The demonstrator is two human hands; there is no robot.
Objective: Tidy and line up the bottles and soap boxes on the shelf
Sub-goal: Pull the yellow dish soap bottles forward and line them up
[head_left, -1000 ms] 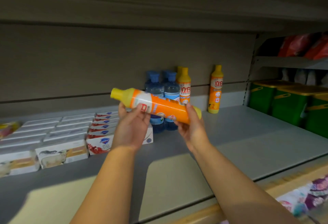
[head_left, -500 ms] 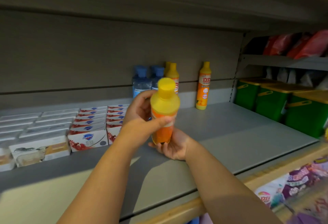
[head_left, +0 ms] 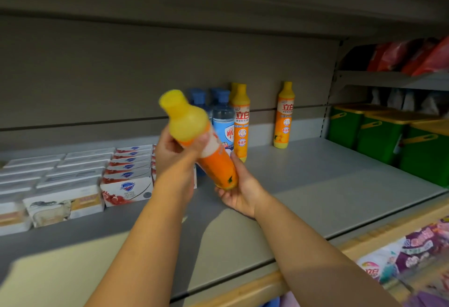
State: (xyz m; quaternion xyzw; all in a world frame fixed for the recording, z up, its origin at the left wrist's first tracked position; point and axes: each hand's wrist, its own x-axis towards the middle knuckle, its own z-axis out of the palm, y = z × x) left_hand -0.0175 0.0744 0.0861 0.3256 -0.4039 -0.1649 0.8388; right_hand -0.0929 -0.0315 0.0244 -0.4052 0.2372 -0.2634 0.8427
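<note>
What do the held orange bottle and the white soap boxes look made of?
Orange bottle with yellow cap: likely smooth opaque plastic, judging by its moulded neck and soft sheen. White rectangular soap boxes: probably printed cardboard, satin finish, with crisp folded edges.

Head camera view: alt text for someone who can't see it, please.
A tilted orange bottle is held above a grey shelf, left hand gripping near its yellow top, right hand cupping its base. Behind it stand blue bottles and more orange bottles; soap boxes lie in rows at left.
</note>
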